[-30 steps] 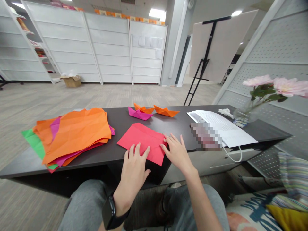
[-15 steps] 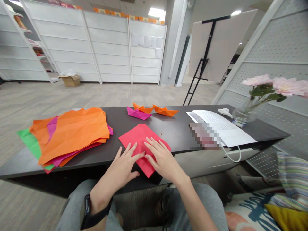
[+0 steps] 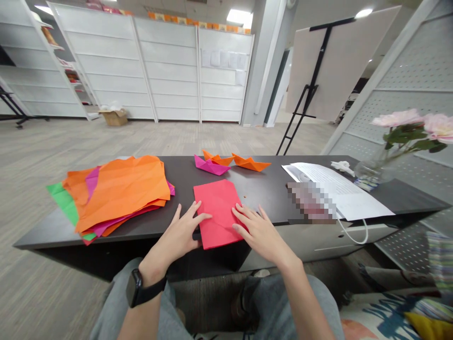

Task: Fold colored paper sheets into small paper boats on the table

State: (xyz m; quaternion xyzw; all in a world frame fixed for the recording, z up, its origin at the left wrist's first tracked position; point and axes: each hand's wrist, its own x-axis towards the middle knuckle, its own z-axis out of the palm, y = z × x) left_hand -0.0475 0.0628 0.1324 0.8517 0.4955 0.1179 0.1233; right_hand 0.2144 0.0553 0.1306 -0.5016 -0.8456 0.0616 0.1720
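Observation:
A folded sheet of red paper (image 3: 218,200) lies at the front edge of the dark table, its near part reaching over the edge. My left hand (image 3: 180,233) rests at its left side, fingers spread, with fingertips touching the paper. On the right side, my right hand (image 3: 260,231) has its fingers stretched out over the paper's edge. Neither hand is closed round it. Just beyond the red paper sit a magenta paper boat (image 3: 211,167) and two orange paper boats, one (image 3: 251,163) to the right and one (image 3: 215,158) partly behind the magenta one.
A pile of coloured paper sheets (image 3: 123,189), orange on top, lies on the left of the table (image 3: 170,165). To the right are printed sheets (image 3: 339,189), a blurred-out flat object (image 3: 311,200), a crumpled tissue (image 3: 342,167) and a glass vase (image 3: 370,172) with pink flowers.
The red paper has turned from a diamond position to lie nearly square to me. My hands have moved apart, from its middle to its two sides. The view has shifted slightly left.

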